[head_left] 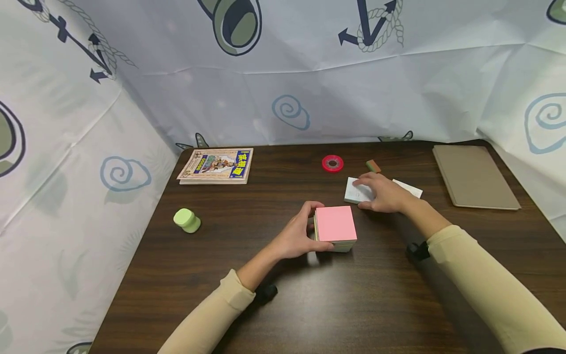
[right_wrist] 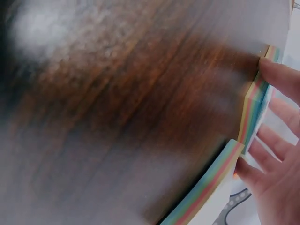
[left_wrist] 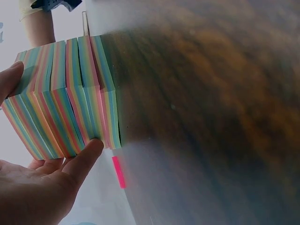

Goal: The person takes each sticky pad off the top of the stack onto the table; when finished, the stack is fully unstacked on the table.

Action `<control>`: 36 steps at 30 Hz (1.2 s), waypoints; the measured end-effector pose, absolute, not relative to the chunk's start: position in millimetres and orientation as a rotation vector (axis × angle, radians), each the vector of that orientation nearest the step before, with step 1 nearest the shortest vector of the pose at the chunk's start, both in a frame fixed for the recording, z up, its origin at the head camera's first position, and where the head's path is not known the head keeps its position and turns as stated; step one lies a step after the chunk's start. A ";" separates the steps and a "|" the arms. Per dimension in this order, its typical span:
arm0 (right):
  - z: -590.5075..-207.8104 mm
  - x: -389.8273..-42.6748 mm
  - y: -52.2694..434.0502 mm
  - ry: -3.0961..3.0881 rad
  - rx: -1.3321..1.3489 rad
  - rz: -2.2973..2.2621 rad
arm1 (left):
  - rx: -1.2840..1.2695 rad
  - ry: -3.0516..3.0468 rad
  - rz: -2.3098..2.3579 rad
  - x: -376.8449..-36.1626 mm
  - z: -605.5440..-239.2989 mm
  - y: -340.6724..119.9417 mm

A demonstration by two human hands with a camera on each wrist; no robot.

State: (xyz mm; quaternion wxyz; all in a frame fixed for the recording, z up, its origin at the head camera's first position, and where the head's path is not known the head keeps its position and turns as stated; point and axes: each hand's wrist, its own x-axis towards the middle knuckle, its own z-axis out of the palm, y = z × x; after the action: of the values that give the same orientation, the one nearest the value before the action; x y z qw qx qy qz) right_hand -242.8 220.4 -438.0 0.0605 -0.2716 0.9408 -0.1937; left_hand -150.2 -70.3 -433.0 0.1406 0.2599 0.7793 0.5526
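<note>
A thick block of sticky notes (head_left: 334, 226) with a pink top sheet stands on the dark wooden table (head_left: 274, 305). My left hand (head_left: 311, 228) grips it from the left, thumb on the near side and fingers on the far side. The left wrist view shows its rainbow-striped side (left_wrist: 65, 98) between my thumb and fingertip. My right hand (head_left: 376, 194) lies palm down over a thin pale note pad (head_left: 355, 192), with thumb and fingers at its opposite edges. The right wrist view shows that pad's striped edge (right_wrist: 253, 105) under my fingertips (right_wrist: 276, 70).
A white slip (head_left: 409, 188) lies just right of my right hand. Behind are a red tape roll (head_left: 332, 163) and a small brown-green block (head_left: 373, 166). A picture book (head_left: 216, 165) sits far left, a green cylinder (head_left: 187, 220) at the left, a brown notebook (head_left: 475, 177) far right. Patterned cloth walls surround the table.
</note>
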 end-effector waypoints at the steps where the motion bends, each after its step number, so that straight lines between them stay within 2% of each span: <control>1: -437.1 -242.3 220.2 2.856 -0.818 -0.576 | 0.750 2.252 1.595 -150.2 -433.1 -70.5; 11: -412.4 -223.0 214.7 2.952 -0.847 -0.667 | 0.744 2.269 1.581 -148.6 -432.3 -71.0; 22: -374.3 -175.6 190.1 2.744 -1.108 -0.950 | 0.765 2.264 1.571 -150.6 -433.2 -71.4; 30: -383.1 -149.0 171.1 2.683 -1.268 -0.769 | 0.782 2.258 1.575 -148.1 -429.9 -72.1; 36: -390.4 -147.2 163.9 2.680 -1.284 -0.783 | 0.802 2.237 1.570 -137.1 -402.3 -72.0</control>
State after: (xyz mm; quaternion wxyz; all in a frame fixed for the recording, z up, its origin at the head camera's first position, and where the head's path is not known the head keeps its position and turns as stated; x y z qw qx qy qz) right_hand -147.2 163.9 -390.4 0.0342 -0.4177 0.8715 -0.2547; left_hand -137.1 -72.0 -402.3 0.1464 0.2787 0.7770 0.5452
